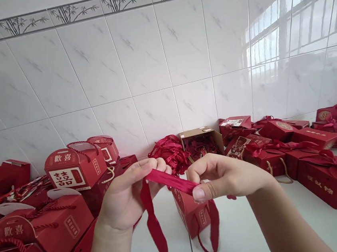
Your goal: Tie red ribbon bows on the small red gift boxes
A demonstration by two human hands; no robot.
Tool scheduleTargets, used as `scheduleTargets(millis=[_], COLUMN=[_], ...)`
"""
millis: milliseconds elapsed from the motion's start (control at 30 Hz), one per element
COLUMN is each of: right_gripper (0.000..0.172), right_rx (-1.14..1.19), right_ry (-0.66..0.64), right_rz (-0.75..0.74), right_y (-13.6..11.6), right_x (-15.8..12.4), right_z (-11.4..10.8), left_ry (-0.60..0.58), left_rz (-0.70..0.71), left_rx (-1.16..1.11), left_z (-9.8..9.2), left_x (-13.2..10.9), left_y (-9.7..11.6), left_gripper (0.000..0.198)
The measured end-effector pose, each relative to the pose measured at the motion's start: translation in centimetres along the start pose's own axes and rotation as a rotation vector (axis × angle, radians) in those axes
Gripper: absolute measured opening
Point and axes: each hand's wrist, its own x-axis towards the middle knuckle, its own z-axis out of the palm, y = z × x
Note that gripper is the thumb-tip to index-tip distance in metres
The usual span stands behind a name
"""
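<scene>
A red ribbon (166, 181) is stretched between my two hands in the middle of the head view. My left hand (127, 197) pinches one end, and a long tail hangs down from it. My right hand (219, 177) pinches the other end between thumb and fingers. Right below the ribbon stands a small red gift box (190, 214) with a cord handle, on the white tiled surface (249, 234).
Red gift boxes with rope handles (75, 168) are piled at the left. Flat red boxes tied with bows (320, 166) lie at the right. A heap of red ribbons (169, 150) and an open brown carton (201, 138) sit against the white tiled wall.
</scene>
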Motion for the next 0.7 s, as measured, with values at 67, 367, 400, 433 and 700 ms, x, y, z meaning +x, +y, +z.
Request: scheduleTargets(millis=[67, 367, 400, 433, 700], right_gripper=[0.026, 0.032, 0.034, 0.036, 0.042], right_rx=[-0.026, -0.072, -0.07, -0.068, 0.06], right_ry=[0.011, 0.054, 0.077, 0.123, 0.648], right_rz=[0.002, -0.122, -0.165, -0.217, -0.614], right_y=[-0.2, -0.5, -0.6, -0.7, -0.9], right_x=[-0.4, -3.2, -3.5, -3.8, -4.0], right_z=[-0.2, -2.0, -2.2, -2.3, -2.5], left_ry=[0.058, 0.186, 0.208, 0.233, 0.095], left_rz=[0.023, 0.071, 0.071, 0.075, 0.02], left_rx=[-0.077, -0.083, -0.085, -0.09, 0.113], left_z=[-0.4, -1.5, -1.6, -1.8, -4.4], left_x=[0.0, 0.4, 0.5, 0.6, 0.7], left_y=[0.2, 0.8, 0.8, 0.9, 1.0], left_gripper=[0.023, 0.017, 0.015, 0.013, 0.03])
